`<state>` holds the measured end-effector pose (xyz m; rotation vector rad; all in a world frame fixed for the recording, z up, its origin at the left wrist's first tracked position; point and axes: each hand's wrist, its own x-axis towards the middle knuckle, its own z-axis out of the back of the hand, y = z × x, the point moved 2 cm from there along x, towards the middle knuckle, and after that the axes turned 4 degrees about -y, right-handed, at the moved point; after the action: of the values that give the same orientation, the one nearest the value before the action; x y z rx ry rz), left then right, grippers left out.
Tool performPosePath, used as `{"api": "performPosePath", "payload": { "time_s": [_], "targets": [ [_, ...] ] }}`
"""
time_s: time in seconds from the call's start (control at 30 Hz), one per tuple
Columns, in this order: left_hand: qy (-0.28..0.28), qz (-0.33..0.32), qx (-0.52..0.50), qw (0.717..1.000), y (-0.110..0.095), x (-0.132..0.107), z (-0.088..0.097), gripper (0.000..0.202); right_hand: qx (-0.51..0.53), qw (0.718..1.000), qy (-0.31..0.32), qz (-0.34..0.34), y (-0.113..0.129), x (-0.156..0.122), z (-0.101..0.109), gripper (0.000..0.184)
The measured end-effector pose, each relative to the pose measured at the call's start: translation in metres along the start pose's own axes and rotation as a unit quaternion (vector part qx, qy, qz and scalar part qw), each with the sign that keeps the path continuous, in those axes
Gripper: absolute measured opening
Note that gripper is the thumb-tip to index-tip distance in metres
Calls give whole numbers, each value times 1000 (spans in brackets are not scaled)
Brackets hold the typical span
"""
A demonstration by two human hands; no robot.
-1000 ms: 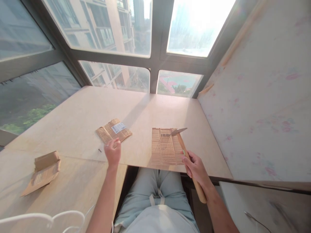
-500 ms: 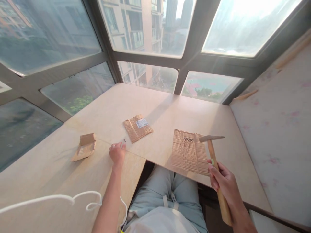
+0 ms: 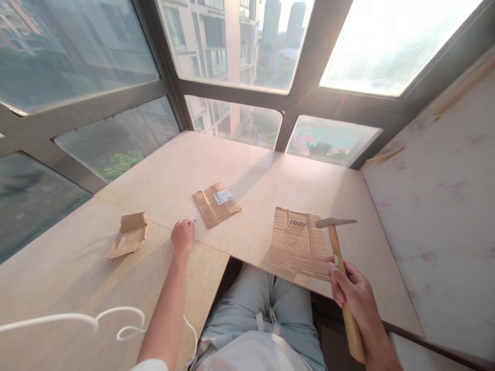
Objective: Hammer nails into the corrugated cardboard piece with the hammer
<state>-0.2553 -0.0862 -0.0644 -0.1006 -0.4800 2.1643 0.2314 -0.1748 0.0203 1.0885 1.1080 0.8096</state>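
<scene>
My left hand (image 3: pixel 183 237) rests low over the table, its fingers pinched together; the dark tip of a nail (image 3: pixel 194 220) peeks out at the fingertips, most of it hidden. My right hand (image 3: pixel 353 286) is wrapped around the wooden handle of a hammer (image 3: pixel 335 242), which is held up with its metal head toward the window. Left of the hammer lies a ridged piece of cardboard (image 3: pixel 280 247) near the table edge. A short row of dark nails (image 3: pixel 297 223) stands in its upper part, above rows of small dark marks.
A smaller folded cardboard piece (image 3: pixel 207 206) with a printed label lies in the middle of the pale table (image 3: pixel 240 237). An open cardboard packet (image 3: pixel 131 239) is on the left. A white cable (image 3: pixel 50 322) curls at lower left. Windows and a papered wall (image 3: pixel 433 232) border the table.
The nail that lay apart from my left fingers is now at the fingertips, and those fingers have closed. My right hand with the hammer stays nearly the same.
</scene>
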Motion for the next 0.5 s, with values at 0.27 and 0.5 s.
{"api": "performPosePath", "payload": {
  "time_s": [0.27, 0.5],
  "targets": [
    [1, 62, -186, 981, -20, -14, 12, 17, -3, 1000, 4, 2, 0, 4, 4, 54],
    [192, 57, -590, 782, -128, -61, 13, 55, 6, 1000, 9, 3, -1, 4, 6, 51]
  ]
}}
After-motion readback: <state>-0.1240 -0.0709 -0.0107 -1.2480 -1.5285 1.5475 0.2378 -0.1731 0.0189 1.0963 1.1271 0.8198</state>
